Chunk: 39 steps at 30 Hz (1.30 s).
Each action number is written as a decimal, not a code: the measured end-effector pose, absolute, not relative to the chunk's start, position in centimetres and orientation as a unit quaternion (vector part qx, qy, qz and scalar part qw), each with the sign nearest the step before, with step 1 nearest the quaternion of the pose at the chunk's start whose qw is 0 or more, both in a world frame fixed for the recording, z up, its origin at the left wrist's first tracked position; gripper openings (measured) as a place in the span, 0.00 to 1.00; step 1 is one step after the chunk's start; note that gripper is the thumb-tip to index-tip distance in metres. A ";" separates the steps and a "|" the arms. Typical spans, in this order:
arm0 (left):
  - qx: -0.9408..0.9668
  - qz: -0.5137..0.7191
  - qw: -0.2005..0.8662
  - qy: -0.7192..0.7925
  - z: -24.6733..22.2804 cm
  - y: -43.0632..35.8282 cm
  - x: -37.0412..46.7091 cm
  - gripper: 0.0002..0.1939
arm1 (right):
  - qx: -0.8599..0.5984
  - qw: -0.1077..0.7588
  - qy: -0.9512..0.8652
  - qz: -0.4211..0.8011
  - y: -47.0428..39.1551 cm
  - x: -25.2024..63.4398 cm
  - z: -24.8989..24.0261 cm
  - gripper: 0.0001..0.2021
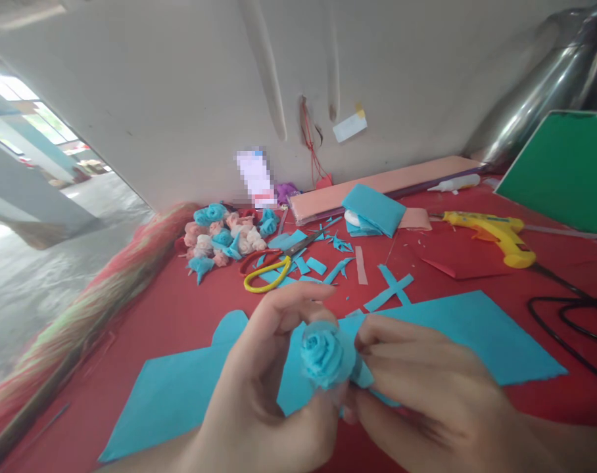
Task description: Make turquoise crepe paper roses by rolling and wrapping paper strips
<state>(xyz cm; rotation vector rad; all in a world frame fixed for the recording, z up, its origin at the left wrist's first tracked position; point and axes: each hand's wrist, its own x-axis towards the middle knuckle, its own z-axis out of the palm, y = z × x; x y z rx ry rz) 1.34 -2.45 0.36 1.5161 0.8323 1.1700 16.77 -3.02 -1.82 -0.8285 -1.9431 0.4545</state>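
Note:
A blue crepe-paper rose (323, 355) with a spiral centre faces me between my two hands. My left hand (273, 387) curls round it, thumb below and fingers above. My right hand (427, 387) pinches a blue paper end at the rose's right side; its fingertips are partly hidden. Beneath both hands lie flat blue paper sheets (476, 335), reaching out to the left and right. Just beyond are scissors (273, 270) with one yellow and one red handle loop, among blue paper scraps (317, 265).
Behind the scissors sits a pile of pink and blue paper flowers (224, 240). A yellow glue gun (496, 230) with a black cord (565, 309) lies at the right. Folded blue paper (375, 207) and a long pink pack (402, 180) stand near the wall.

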 end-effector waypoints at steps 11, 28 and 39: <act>0.644 0.456 0.508 0.346 0.3 -2.9 0.8 0.18 | -0.323 0.394 -0.859 0.050 -3.3 17.2 -1.8 0.19; 0.756 0.401 0.376 0.356 0.9 -2.8 0.6 0.23 | -0.273 0.412 -0.865 -0.086 -2.8 16.7 -2.7 0.21; 0.795 0.374 0.311 0.362 0.9 -2.5 0.5 0.25 | -0.310 0.422 -0.852 0.012 -2.6 16.5 -2.5 0.18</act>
